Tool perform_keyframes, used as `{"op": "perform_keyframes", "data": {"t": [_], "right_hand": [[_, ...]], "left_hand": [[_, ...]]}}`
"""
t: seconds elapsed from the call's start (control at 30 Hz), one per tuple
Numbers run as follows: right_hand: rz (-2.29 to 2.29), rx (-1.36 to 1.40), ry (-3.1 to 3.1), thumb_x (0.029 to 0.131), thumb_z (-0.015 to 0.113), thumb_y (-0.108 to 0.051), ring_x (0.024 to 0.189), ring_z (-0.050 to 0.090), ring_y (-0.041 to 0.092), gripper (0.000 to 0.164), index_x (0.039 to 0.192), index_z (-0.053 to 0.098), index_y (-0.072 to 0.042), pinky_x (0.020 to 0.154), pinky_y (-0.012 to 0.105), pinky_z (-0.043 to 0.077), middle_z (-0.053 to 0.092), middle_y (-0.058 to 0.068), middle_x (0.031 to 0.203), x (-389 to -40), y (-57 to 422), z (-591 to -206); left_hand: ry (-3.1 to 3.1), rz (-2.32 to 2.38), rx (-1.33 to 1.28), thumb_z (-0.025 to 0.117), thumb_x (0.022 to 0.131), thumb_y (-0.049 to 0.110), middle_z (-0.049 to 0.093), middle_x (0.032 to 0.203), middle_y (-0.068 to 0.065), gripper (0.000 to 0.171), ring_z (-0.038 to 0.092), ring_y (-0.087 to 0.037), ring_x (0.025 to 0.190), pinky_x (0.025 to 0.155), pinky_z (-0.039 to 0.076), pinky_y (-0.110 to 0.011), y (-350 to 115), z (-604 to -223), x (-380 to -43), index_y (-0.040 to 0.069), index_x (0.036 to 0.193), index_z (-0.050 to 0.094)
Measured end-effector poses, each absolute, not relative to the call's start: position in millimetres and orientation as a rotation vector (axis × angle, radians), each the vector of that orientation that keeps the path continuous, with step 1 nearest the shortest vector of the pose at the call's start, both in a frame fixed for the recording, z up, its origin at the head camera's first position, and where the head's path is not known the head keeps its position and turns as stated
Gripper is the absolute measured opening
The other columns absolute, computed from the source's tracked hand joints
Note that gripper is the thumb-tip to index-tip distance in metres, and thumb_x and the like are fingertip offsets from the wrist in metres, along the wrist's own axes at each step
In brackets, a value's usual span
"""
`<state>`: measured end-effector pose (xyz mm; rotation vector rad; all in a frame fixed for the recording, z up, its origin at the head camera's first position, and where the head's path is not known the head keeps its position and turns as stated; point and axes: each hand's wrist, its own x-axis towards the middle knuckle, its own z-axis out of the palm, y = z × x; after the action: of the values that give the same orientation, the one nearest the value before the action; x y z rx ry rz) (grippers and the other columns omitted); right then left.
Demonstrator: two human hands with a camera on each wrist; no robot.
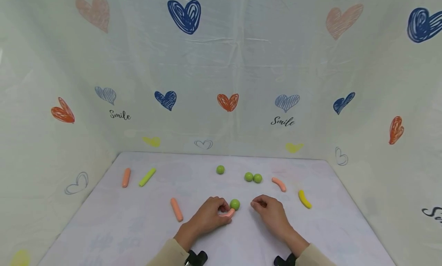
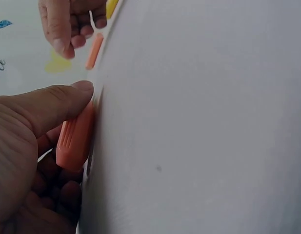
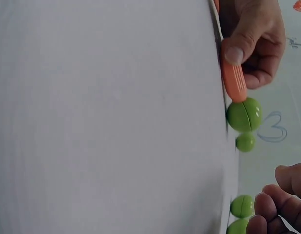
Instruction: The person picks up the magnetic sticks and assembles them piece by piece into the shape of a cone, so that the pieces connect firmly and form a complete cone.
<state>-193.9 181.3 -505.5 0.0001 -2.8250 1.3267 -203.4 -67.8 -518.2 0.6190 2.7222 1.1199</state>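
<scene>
My left hand pinches a curved orange grooved piece, thumb on one side and fingers on the other. The far end of that piece meets a shiny green ball, which has a seam around it in the right wrist view. The left wrist view shows the held piece low over the tabletop, beside the thumb. To the right of the ball, my right hand hovers with its fingers loosely bent and nothing between them.
Behind the hands lie green balls and a paired two. A curved orange piece and a yellow piece are at right. Orange sticks and a yellow-green stick lie left on the white table.
</scene>
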Motion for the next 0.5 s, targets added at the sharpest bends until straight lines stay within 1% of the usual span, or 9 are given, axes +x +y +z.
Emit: {"op": "perform_keyframes", "data": {"t": [0.17,0.27,0.37,0.5], "right_hand": [[1.243,-0.069,-2.773,0.098,0.075,-0.021,0.087,0.062,0.015,0.016,0.111,0.077,-0.011,0.071,0.025,0.05,0.073,0.0,0.095,-205,209,-499],[1.191,-0.101,-2.744,0.099,0.074,-0.021,0.1,0.065,0.021,0.026,0.121,0.074,-0.007,0.081,0.029,0.052,0.075,0.008,0.11,-212,223,-494],[1.19,-0.152,-2.727,0.101,0.071,-0.023,0.114,0.064,0.029,0.037,0.133,0.069,-0.005,0.092,0.039,0.054,0.071,0.015,0.127,-218,233,-489],[1.232,-0.202,-2.715,0.102,0.068,-0.023,0.128,0.059,0.039,0.045,0.141,0.062,-0.003,0.101,0.053,0.051,0.063,0.024,0.14,-226,243,-486]], "left_hand": [[2.736,1.102,0.668,0.088,0.086,0.028,0.061,0.091,0.012,0.022,0.053,-0.005,0.089,0.08,0.048,-0.027,-69,-516,-204,0.021,0.096,0.07],[2.736,1.108,0.675,0.087,0.087,0.027,0.061,0.089,0.013,0.018,0.052,-0.004,0.087,0.079,0.047,-0.026,-71,-515,-203,0.022,0.093,0.071],[2.726,1.12,0.665,0.086,0.087,0.026,0.061,0.088,0.013,0.017,0.052,-0.004,0.086,0.077,0.047,-0.025,-71,-515,-203,0.022,0.093,0.072],[2.709,1.133,0.647,0.086,0.088,0.025,0.061,0.088,0.013,0.015,0.052,-0.004,0.084,0.076,0.047,-0.024,-71,-516,-203,0.021,0.094,0.072]]}}
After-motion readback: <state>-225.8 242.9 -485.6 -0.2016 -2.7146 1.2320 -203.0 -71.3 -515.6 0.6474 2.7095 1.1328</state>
